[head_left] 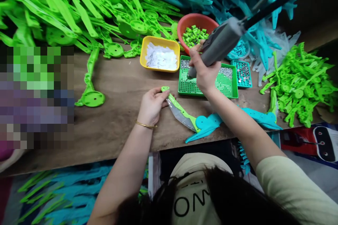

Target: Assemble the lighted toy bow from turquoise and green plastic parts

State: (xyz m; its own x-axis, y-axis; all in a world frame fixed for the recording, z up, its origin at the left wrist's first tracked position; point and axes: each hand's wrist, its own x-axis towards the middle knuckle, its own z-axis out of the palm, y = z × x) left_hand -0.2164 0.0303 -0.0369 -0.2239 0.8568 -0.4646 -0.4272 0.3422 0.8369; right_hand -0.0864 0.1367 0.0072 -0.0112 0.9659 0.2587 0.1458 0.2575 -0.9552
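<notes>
Along the desk (pixel 118 126) lies a green-and-blue plastic assembly (pixel 207 123), one end pinched in the left hand (pixel 151 106); the right hand's fingers (pixel 195 58) wrap one grey electric screwdriver (pixel 223 38). Five containers: green tray (pixel 196 86) of screws (pixel 225 74), red bowl (pixel 181 30) of green pieces (pixel 194 36), yellow tray (pixel 143 55) of white pieces (pixel 161 57), blue-filled tub (pixel 239 51), teal tray (pixel 245 86) of silver discs (pixel 244 73).

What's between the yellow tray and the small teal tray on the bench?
In the head view, the green perforated tray of small metal pieces lies there; the right hand, gripping a grey tool, partly covers it.

Head-worn view, forward and down over hands (pixel 150 108) (pixel 207 74)
</notes>
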